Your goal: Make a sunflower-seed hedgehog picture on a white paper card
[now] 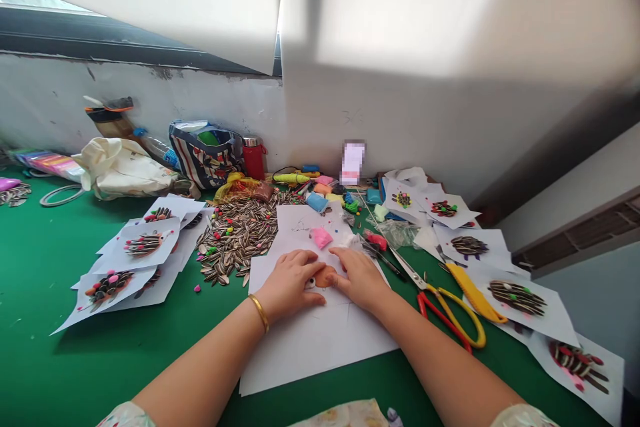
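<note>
A flattened lump of orange-brown modelling clay [326,276] lies on a white paper sheet [295,357] between my two hands. My left hand [291,282] rests on the paper at its left, thumb and fingers apart, with a small black-and-white eye-like dot [311,283] beside them. From the other side, my right hand [363,278] touches the clay's edge with its thumb, its fingers stretched forward. Faint drawn lines show on the sheet. A pink clay lump [321,237] sits on the paper just beyond my fingers.
Sunflower seeds [240,233] are heaped left of the sheet. Seed-decorated paper cards lie left [150,245] and right [517,297]. Scissors [440,303] and a yellow utility knife [475,293] lie right. Bags, a red flask [254,158] and clay packets [317,201] line the wall.
</note>
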`<move>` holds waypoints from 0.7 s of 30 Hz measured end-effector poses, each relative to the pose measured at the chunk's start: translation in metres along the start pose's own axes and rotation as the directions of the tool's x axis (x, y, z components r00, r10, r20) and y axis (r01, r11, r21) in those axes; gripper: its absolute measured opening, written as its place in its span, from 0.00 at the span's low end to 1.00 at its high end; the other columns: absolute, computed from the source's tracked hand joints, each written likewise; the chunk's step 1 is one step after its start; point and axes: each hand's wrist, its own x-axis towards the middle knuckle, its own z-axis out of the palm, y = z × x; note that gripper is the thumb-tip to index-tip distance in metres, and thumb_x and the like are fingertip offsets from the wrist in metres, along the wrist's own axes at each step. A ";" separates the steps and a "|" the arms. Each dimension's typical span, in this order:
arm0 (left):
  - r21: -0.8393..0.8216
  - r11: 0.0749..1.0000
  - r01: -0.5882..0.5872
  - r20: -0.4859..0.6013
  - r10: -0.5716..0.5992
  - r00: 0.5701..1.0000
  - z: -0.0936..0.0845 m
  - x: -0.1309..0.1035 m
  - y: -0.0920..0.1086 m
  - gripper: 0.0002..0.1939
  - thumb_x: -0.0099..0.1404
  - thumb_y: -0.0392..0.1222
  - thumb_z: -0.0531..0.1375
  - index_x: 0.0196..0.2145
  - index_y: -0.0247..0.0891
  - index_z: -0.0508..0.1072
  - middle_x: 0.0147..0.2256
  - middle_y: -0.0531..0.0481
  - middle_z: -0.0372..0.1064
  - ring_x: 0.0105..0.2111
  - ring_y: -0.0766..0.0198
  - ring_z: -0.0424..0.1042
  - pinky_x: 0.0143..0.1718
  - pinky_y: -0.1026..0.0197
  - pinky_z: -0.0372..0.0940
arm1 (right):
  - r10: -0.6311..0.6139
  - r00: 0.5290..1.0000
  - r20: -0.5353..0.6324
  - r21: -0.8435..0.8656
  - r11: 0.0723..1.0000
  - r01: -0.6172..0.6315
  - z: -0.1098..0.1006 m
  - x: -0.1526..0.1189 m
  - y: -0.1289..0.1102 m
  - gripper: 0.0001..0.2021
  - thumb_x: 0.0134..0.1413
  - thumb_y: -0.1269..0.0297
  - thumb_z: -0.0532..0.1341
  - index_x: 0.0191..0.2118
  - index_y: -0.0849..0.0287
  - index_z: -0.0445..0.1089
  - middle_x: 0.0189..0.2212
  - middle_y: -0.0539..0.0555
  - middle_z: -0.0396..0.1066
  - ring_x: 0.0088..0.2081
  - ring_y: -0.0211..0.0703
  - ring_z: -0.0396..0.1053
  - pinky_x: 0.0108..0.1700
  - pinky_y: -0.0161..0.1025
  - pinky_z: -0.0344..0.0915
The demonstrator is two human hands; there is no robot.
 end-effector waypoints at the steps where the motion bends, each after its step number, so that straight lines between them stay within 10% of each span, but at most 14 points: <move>1: 0.000 1.000 0.000 0.002 0.000 1.000 0.000 0.000 0.001 0.37 0.50 0.56 0.71 0.56 0.50 0.68 0.56 0.46 0.64 0.57 0.47 0.61 0.57 0.45 0.55 | 0.010 1.000 -0.007 -0.018 1.000 -0.011 0.001 0.000 -0.001 0.27 0.58 0.54 0.62 0.61 0.55 0.61 0.56 0.58 0.68 0.55 0.52 0.64 0.56 0.48 0.60; 21: 0.001 1.000 0.013 0.013 -0.013 1.000 0.000 0.001 -0.001 0.37 0.50 0.56 0.71 0.57 0.50 0.69 0.57 0.45 0.64 0.57 0.46 0.61 0.58 0.45 0.54 | 0.034 0.997 -0.066 -0.027 0.999 -0.036 0.005 0.004 -0.001 0.19 0.64 0.64 0.55 0.59 0.56 0.64 0.53 0.57 0.71 0.53 0.49 0.66 0.54 0.46 0.61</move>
